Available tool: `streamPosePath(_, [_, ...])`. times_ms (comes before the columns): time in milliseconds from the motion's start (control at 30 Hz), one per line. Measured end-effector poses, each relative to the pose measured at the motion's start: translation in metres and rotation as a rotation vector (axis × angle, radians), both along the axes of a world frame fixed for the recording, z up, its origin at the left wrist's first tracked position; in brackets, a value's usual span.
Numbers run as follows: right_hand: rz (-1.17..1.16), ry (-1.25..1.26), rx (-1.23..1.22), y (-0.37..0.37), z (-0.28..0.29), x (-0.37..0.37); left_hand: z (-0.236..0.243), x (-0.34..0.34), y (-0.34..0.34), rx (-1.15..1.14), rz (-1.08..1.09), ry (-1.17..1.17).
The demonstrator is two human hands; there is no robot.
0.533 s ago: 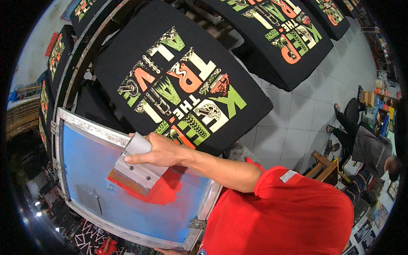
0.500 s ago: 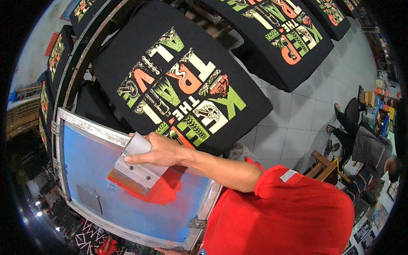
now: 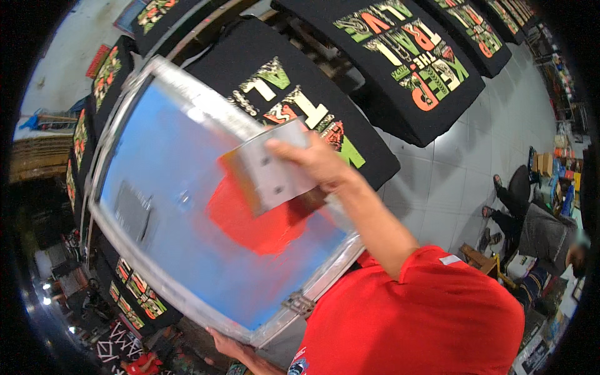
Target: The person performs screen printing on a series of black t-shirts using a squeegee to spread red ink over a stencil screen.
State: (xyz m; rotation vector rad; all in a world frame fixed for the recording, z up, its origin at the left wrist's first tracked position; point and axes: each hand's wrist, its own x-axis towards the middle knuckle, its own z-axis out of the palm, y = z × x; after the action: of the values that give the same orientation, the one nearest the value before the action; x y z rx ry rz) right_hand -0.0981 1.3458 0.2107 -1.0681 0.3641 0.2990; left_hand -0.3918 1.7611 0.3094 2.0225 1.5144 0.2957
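My right hand is closed on a squeegee with a grey holder, two dark bolts and a brownish blade edge. The blade is over a patch of red ink on the blue mesh of a screen printing frame. At the frame's lower edge is my left hand, its fingers against the metal rim and partly hidden. The tilted frame overlaps a black shirt with green, orange and cream lettering, stretched on a flat board.
Other printed black shirts lie on boards at the far side, left and lower left. Hinge-like metal fittings sit on the frame's near rim. At right, a person is beside cluttered shelves and a wooden stool on tiled floor.
The screen frame has swung upward and right, covering more of the shirt and baring another printed shirt at lower left. My right hand moved right and up with the squeegee; more of my left hand shows.
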Motion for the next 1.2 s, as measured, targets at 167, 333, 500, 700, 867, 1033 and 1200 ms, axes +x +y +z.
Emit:
streamPosePath(167, [-0.199,0.048,-0.020,-0.072,0.024,-0.040,-0.017,0.041,-0.038,-0.277,-0.234,-0.200])
streamPosePath(333, [-0.340,0.034,-0.010,-0.121,0.017,-0.062,-0.041,0.051,-0.056,-0.354,-0.363,-0.198])
streamPosePath(500, [-0.373,0.041,0.046,-0.148,0.014,-0.049,-0.041,0.072,-0.089,-0.380,-0.379,-0.177])
streamPosePath(700, [-0.342,0.047,0.053,-0.166,0.015,-0.006,-0.046,0.093,-0.123,-0.362,-0.305,-0.226])
streamPosePath(867, [-0.273,-0.001,0.111,-0.176,-0.006,0.015,-0.042,0.104,-0.132,-0.327,-0.359,-0.204])
streamPosePath(1033, [-0.275,0.055,0.075,-0.200,-0.024,0.014,-0.047,0.109,-0.135,-0.379,-0.330,-0.204])
streamPosePath(1200, [-0.251,0.066,0.171,-0.211,-0.034,0.006,-0.051,0.108,-0.132,-0.408,-0.325,-0.187])
